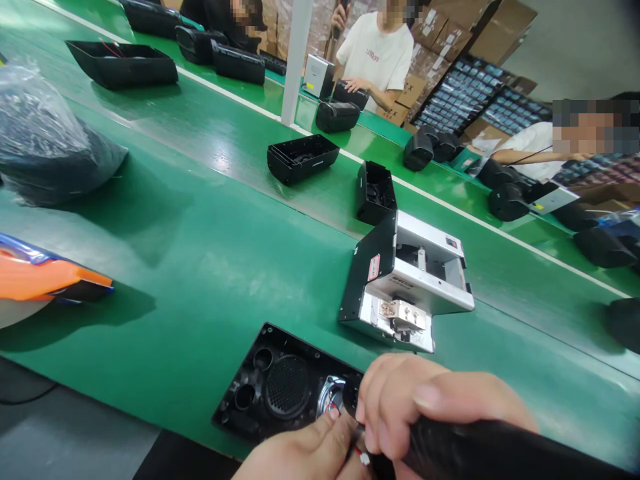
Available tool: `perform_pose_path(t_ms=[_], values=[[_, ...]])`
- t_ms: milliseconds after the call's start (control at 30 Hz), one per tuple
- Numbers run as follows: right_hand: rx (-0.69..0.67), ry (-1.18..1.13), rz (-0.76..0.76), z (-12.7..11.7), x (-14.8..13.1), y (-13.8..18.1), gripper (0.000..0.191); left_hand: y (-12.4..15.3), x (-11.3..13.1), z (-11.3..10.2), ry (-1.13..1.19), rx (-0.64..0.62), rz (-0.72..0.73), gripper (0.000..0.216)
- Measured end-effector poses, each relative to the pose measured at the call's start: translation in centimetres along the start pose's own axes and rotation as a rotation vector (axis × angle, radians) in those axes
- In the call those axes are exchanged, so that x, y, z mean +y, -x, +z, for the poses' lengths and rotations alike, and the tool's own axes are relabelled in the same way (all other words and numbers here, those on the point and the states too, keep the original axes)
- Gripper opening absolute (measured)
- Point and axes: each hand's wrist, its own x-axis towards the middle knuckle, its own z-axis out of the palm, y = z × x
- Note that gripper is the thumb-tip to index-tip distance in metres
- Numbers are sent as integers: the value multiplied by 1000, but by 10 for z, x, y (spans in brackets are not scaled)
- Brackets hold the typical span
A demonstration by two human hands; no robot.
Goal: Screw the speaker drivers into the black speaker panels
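A black plastic speaker panel (273, 390) with a round grille lies at the near edge of the green bench. My left hand (300, 453) rests at its right end, fingers pinched on thin red wires by a small shiny part (331, 393). My right hand (430, 400) is closed around the thick black handle of a tool (500, 453) that points down at the same spot. The tool's tip is hidden behind my fingers.
A grey and black metal machine (405, 283) stands just beyond my hands. Black housings (300, 158) ride the conveyor behind it. A bag of black parts (45, 147) and an orange object (40, 280) lie at left. Other people work across the line.
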Motion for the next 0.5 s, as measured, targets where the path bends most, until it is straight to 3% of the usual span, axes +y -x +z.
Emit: perform_pose_path(t_ms=[200, 500], values=[[-42, 18, 22, 6, 8, 8, 32, -13, -2, -11, 75, -7, -14, 27], [71, -45, 122, 15, 5, 4, 26, -21, -1, -11, 41, 29, 43, 27]])
